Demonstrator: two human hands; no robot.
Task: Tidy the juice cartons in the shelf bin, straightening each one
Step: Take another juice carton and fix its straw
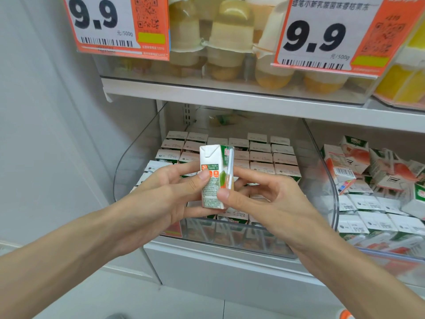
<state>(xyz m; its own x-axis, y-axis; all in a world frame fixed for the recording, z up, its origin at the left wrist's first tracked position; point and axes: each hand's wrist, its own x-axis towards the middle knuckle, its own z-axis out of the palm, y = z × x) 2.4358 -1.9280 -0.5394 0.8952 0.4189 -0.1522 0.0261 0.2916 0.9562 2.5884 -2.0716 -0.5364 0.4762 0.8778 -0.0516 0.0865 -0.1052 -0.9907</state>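
A small white and green juice carton with a straw on its side is held upright in front of the clear shelf bin. My left hand grips it from the left, thumb on its face. My right hand pinches its lower right edge between thumb and fingers. Behind and below it, several matching cartons stand in neat rows inside the bin, white tops up.
A second bin on the right holds several cartons lying jumbled at angles. The shelf above carries jelly cups and two orange 9.9 price tags. A white wall panel runs down the left.
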